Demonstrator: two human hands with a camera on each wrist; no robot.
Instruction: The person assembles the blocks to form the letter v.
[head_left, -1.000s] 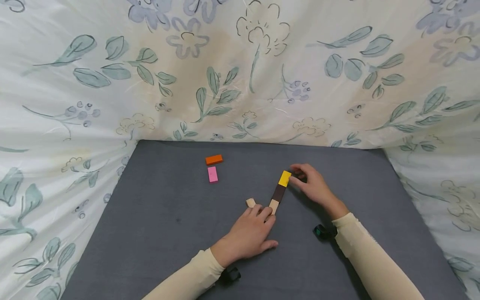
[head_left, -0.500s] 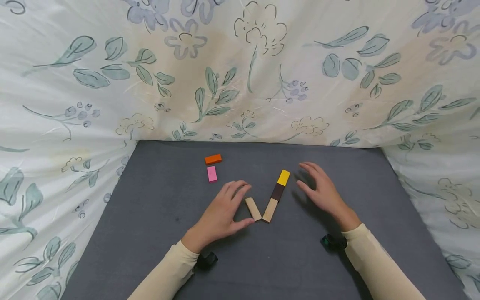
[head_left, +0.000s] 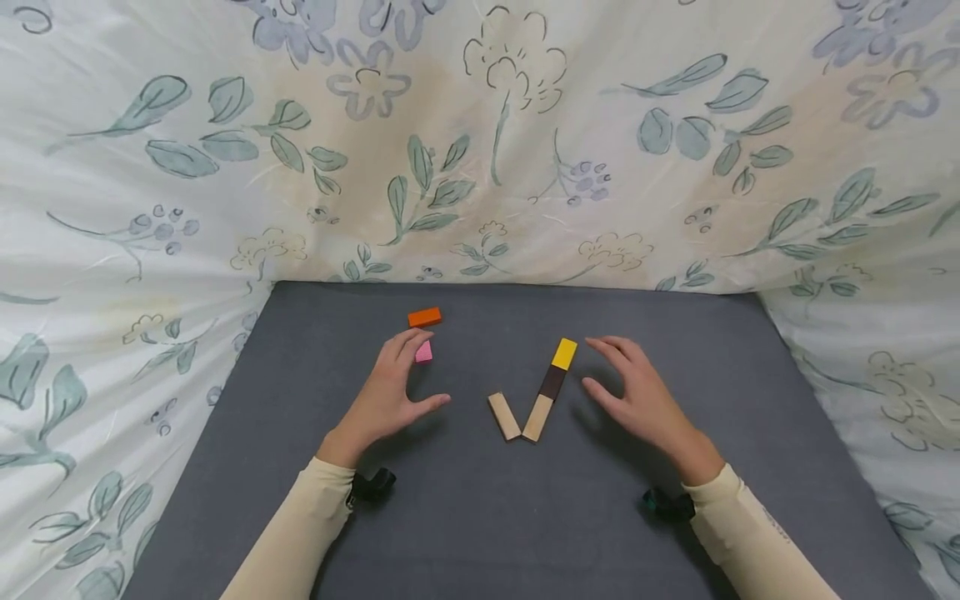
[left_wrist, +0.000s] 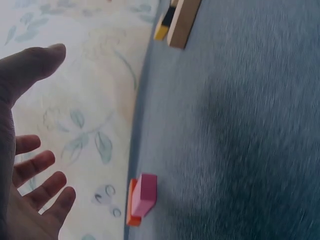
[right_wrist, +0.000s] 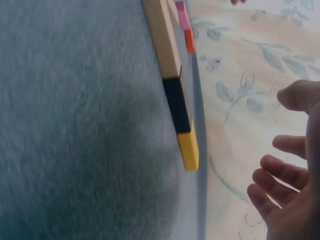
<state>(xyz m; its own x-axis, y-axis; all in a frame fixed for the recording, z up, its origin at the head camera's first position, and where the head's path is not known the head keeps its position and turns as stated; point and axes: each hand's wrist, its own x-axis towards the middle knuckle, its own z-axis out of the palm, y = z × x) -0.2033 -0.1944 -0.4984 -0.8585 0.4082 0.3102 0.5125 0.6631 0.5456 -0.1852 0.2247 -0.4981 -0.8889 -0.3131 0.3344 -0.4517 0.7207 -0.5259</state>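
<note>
My left hand (head_left: 384, 392) hovers above the cloth near the pink block (head_left: 423, 352), partly covering it in the head view, thumb and fingers spread apart and holding nothing. Just behind the pink block lies an orange block (head_left: 424, 317). My right hand (head_left: 641, 392) is held just right of the yellow block (head_left: 565, 353), its fingers loosely bent around air. That yellow block, a dark brown block (head_left: 552, 382) and a plain wooden block (head_left: 537, 417) form a slanted line, end to end. Another wooden block (head_left: 504, 416) leans the other way, meeting the line's lower end in a V.
Dark grey cloth (head_left: 480, 517) covers the table. A pale curtain (head_left: 450, 192) with printed flowers and leaves hangs along its back and sides. Each wrist carries a small black camera; one left camera (head_left: 372, 486) sits under the sleeve end.
My left hand has let go of the wooden blocks and moved left toward the pink block. My right hand has drawn slightly away from the yellow block. The blocks look unmoved.
</note>
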